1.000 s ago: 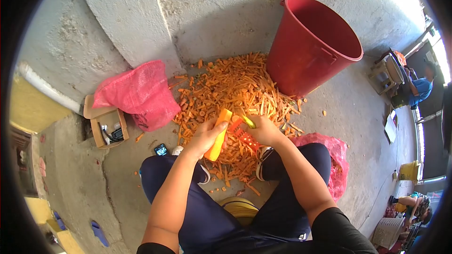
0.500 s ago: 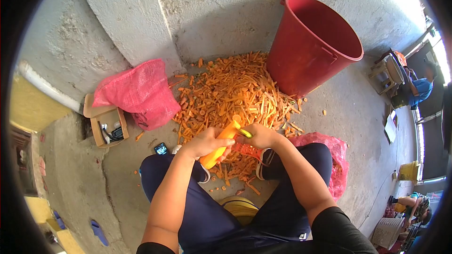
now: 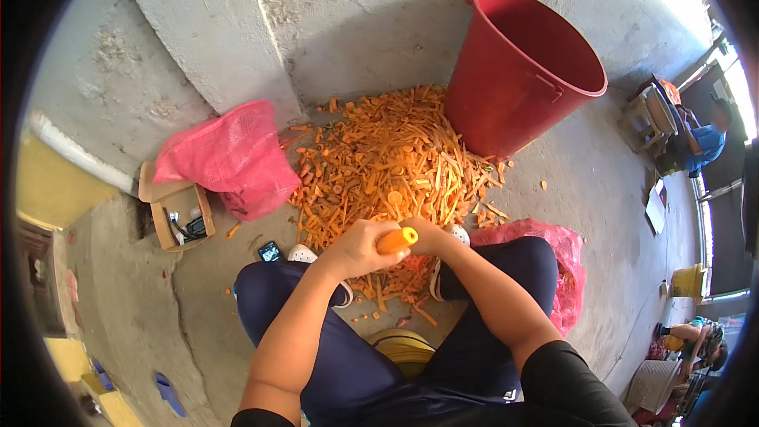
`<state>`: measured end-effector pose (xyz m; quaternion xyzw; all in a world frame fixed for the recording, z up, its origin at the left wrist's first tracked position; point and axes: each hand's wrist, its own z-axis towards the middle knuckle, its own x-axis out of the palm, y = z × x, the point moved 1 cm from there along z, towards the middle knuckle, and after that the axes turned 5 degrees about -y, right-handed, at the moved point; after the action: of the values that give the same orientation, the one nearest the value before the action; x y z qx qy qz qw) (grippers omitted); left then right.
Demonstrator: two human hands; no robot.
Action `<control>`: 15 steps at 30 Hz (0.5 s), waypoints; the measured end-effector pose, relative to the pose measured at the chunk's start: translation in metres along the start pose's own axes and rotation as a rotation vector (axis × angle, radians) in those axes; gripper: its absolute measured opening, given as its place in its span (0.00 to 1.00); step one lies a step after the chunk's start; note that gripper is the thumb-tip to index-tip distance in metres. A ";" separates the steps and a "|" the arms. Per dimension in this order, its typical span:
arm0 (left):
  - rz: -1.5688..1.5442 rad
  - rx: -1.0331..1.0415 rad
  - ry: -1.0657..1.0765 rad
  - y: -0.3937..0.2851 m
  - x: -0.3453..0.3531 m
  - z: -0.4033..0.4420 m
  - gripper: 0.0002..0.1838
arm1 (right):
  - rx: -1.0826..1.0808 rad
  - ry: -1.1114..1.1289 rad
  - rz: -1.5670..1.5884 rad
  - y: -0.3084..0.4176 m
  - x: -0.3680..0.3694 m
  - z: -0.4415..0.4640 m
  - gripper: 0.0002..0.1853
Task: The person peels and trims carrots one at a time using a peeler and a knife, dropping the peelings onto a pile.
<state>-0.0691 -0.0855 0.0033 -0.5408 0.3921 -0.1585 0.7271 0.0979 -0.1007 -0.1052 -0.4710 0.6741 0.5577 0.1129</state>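
My left hand (image 3: 360,251) is closed around a peeled orange carrot (image 3: 398,240), whose pale-centred end points up towards me. Close against the carrot's far side is my right hand (image 3: 427,236), its fingers curled and mostly hidden. A yellow-handled tool showed in that hand a moment ago; the hands now cover it, and its kind cannot be made out. Below both hands spreads a large heap of carrot peelings and cut ends (image 3: 387,150) on the concrete floor. A round carrot slice (image 3: 395,198) lies on the heap just beyond my fingers.
A tall red bin (image 3: 514,79) stands behind the heap. Pink mesh sacks lie at the left (image 3: 229,154) and by my right knee (image 3: 571,285). A cardboard box (image 3: 182,213) and a phone (image 3: 270,251) are on the left. Two people (image 3: 706,142) sit far right.
The carrot has swung from slanting across my hands to pointing its end up at me. My right hand has moved in behind it, and the yellow handle is out of sight.
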 end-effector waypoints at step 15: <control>-0.023 -0.334 -0.266 0.024 -0.006 0.004 0.16 | 0.378 -0.389 0.539 0.013 -0.039 -0.009 0.17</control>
<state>-0.0748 -0.0699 -0.0154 -0.6743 0.3076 -0.0267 0.6708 0.1117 -0.0893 -0.0674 -0.1329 0.8308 0.5121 0.1729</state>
